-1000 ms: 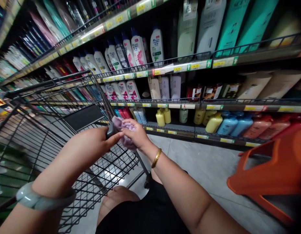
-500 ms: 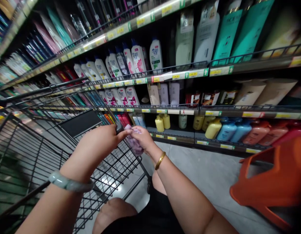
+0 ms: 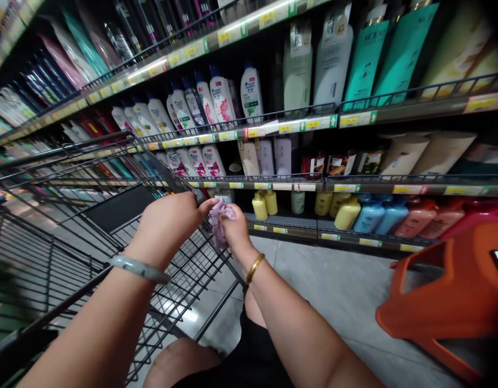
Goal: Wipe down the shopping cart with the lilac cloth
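My left hand [image 3: 170, 223] is closed round the corner of the black wire shopping cart [image 3: 71, 237], its fingers wrapped over the top rail. A pale green bangle sits on that wrist. My right hand [image 3: 232, 229] pinches a crumpled purple cloth [image 3: 217, 226] and presses it against the same cart corner. The two hands touch at the fingertips. A gold bangle circles the right wrist. Part of the cloth is hidden behind my fingers.
Store shelves [image 3: 273, 126] with shampoo bottles and price tags run across the back. Yellow, blue and pink bottles [image 3: 353, 213] stand on the lowest shelf. An orange plastic stool [image 3: 450, 302] sits at the right on the grey tiled floor [image 3: 337, 291]. My knees show below.
Both hands and the cloth have shifted slightly up the cart's corner rail, and the view has swung a little to the right. The right hand has turned, bunching the cloth tighter.
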Demonstrator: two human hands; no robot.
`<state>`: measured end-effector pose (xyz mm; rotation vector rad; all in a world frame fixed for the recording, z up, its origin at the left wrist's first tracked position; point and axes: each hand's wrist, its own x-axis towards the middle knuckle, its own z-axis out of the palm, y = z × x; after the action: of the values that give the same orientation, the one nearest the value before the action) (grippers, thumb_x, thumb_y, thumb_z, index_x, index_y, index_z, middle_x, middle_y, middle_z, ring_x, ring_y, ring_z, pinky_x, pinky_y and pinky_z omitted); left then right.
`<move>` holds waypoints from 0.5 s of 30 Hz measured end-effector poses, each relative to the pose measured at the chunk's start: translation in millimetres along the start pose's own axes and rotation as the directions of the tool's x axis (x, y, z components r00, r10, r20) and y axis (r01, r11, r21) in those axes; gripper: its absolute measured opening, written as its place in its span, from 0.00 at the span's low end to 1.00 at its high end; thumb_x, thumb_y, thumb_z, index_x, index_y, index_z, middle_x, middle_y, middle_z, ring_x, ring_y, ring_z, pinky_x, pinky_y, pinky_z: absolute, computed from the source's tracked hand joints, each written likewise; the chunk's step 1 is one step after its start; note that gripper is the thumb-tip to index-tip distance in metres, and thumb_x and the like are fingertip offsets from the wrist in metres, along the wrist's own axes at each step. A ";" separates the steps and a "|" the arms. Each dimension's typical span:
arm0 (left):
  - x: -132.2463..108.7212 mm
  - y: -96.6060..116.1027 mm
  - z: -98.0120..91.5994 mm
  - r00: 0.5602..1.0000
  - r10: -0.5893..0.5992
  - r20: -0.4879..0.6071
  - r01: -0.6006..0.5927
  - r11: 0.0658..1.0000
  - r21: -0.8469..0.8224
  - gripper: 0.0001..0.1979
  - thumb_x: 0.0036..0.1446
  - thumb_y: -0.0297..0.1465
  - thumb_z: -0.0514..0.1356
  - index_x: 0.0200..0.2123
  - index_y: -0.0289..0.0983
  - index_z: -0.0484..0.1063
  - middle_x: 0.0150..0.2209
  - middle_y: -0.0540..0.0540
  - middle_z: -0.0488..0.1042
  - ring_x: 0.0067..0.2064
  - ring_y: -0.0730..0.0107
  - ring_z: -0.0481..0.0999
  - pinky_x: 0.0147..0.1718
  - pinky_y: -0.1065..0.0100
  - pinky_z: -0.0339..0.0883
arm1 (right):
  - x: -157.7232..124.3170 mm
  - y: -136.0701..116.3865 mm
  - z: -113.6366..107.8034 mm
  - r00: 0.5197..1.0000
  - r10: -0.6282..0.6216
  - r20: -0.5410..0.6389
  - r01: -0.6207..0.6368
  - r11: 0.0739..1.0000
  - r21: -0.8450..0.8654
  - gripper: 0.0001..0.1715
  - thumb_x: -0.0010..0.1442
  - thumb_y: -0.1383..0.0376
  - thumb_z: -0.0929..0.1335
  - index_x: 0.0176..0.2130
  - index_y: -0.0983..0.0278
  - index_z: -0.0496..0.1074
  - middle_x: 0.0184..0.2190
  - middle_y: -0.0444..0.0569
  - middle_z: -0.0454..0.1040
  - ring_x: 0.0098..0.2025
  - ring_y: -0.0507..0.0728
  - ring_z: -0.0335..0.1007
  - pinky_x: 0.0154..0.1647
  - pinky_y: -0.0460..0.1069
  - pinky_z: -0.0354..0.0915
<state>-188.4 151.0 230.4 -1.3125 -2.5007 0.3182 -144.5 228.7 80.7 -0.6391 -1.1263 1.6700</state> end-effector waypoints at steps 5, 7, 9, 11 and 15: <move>-2.7 0.3 -15.1 1.000 0.004 -0.005 -0.004 1.000 -0.006 0.37 0.65 0.59 0.41 0.41 0.37 0.78 0.38 0.33 0.81 0.42 0.42 0.81 0.35 0.57 0.69 | -10.1 -4.8 2.7 0.951 -0.300 -0.070 0.295 0.953 -0.077 0.14 0.54 0.66 0.70 0.42 0.60 0.77 0.42 0.47 0.78 0.46 0.57 0.74 0.53 0.52 0.70; -11.2 -8.1 -19.2 1.000 0.004 0.004 -0.004 0.999 0.046 0.33 0.66 0.57 0.43 0.45 0.39 0.76 0.41 0.35 0.82 0.44 0.41 0.82 0.36 0.56 0.70 | -12.8 -5.3 5.0 0.914 -0.404 -0.036 0.398 0.910 -0.119 0.14 0.54 0.66 0.71 0.43 0.59 0.77 0.46 0.48 0.77 0.49 0.58 0.74 0.57 0.53 0.69; -22.7 -20.2 -18.4 1.000 0.008 -0.028 -0.005 0.994 0.111 0.28 0.67 0.53 0.43 0.46 0.42 0.75 0.42 0.38 0.82 0.44 0.42 0.82 0.37 0.56 0.70 | -8.7 1.0 3.5 0.923 -0.384 -0.024 0.374 0.910 -0.179 0.15 0.54 0.67 0.71 0.44 0.59 0.78 0.46 0.49 0.77 0.49 0.58 0.73 0.58 0.55 0.69; -33.6 -32.7 -11.6 0.999 0.013 -0.036 -0.008 0.991 0.137 0.26 0.68 0.51 0.42 0.44 0.42 0.74 0.42 0.40 0.82 0.41 0.46 0.82 0.36 0.56 0.69 | -0.7 10.9 -0.3 0.961 -0.270 -0.054 0.252 0.942 -0.220 0.16 0.53 0.68 0.70 0.44 0.59 0.77 0.44 0.48 0.77 0.46 0.58 0.73 0.57 0.56 0.70; -43.5 -45.8 9.2 1.000 -0.013 0.020 0.011 0.994 0.110 0.28 0.70 0.48 0.37 0.40 0.41 0.72 0.37 0.39 0.80 0.37 0.47 0.81 0.32 0.57 0.67 | 1.0 14.5 1.8 0.976 -0.171 -0.136 0.153 0.979 -0.131 0.13 0.55 0.68 0.69 0.43 0.60 0.75 0.38 0.46 0.76 0.42 0.57 0.73 0.53 0.55 0.73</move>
<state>-203.2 88.9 230.0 -1.2573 -2.4684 0.4622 -152.6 227.7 68.6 -0.7147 -1.1465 1.4014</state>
